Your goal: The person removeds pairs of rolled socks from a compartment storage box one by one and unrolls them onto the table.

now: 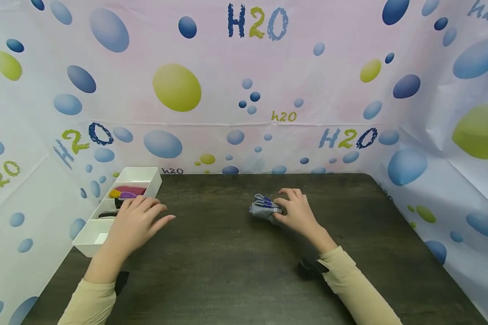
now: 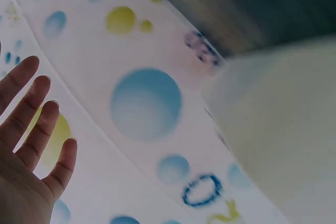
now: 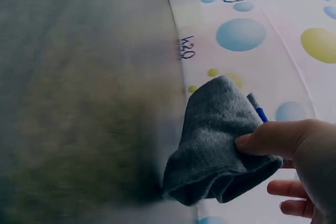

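A right hand [image 1: 298, 214] pinches a folded gray cloth [image 1: 264, 210] over the dark tabletop [image 1: 211, 262], right of center.
The cloth's long axis runs roughly side to side, blue-trimmed folds on the far side; the right-wrist view alone shows its gaping lower folds. The left hand [image 1: 136, 223], grip released, fingers extended, partly hides a white compartment tray [image 1: 86, 249] holding colored bundles [image 1: 133, 190].

Bubble-printed sheeting [image 1: 227, 63] around a dark table [image 1: 211, 266] suggests a makeshift booth.
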`<state>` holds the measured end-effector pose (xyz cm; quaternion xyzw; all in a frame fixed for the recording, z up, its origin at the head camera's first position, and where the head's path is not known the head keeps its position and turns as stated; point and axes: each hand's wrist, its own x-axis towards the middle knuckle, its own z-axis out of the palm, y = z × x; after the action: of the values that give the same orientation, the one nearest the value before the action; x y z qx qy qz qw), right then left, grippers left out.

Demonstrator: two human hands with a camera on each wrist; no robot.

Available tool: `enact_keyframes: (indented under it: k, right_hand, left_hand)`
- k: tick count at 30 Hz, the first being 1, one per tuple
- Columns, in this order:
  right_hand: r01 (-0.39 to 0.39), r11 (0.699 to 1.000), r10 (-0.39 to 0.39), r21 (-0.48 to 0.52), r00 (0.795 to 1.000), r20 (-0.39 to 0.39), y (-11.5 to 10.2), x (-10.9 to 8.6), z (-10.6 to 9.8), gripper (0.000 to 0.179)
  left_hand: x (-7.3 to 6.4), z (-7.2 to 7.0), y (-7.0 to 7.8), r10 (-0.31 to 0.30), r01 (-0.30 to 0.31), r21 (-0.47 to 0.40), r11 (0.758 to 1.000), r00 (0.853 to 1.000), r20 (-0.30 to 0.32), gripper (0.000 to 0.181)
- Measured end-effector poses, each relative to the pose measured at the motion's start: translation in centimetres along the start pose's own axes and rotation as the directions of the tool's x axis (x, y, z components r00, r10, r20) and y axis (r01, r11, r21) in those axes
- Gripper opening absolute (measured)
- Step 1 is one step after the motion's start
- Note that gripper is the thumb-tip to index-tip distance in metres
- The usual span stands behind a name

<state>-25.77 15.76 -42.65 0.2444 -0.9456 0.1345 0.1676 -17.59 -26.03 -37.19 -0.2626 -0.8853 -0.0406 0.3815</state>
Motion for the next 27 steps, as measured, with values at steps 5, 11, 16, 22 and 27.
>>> enact_keyframes:
  k: [5, 11, 16, 22, 27]
  right_hand:
    - [-0.011, 0.999, 0.011, -0.032, 1.000, 0.029, -0.2, -0.4, 0.5, 0.032]
    - [-0.036, 0.999, 0.038, -0.031, 0.997, 0.061, -0.5, -0.6, 0.6, 0.033]
    - [-0.059, 0.998, 0.060, -0.018, 0.993, 0.103, -0.5, -0.8, 0.4, 0.038]
    - [-0.050, 0.998, 0.046, 0.024, 0.991, 0.126, -0.4, -0.8, 0.2, 0.042]
    - [-0.045, 0.998, 0.039, 0.044, 0.990, 0.133, -0.1, -0.8, 0.3, 0.045]
  left_hand:
    - [2.6, 2.5, 2.0, 0.062, -0.064, -0.055, 0.996, 0.998, -0.030, 0.067]
    - [5.2, 4.7, 4.4, 0.092, -0.095, -0.110, 0.989, 0.995, -0.035, 0.032]
    - [6.9, 5.6, 6.3, 0.072, -0.067, -0.128, 0.989, 0.997, 0.032, 0.023]
    - [8.4, 6.8, 8.2, 0.055, -0.042, -0.153, 0.987, 0.995, 0.083, 0.019]
    - [9.6, 7.6, 10.2, 0.007, 0.039, -0.196, 0.980, 0.973, 0.230, 0.019]
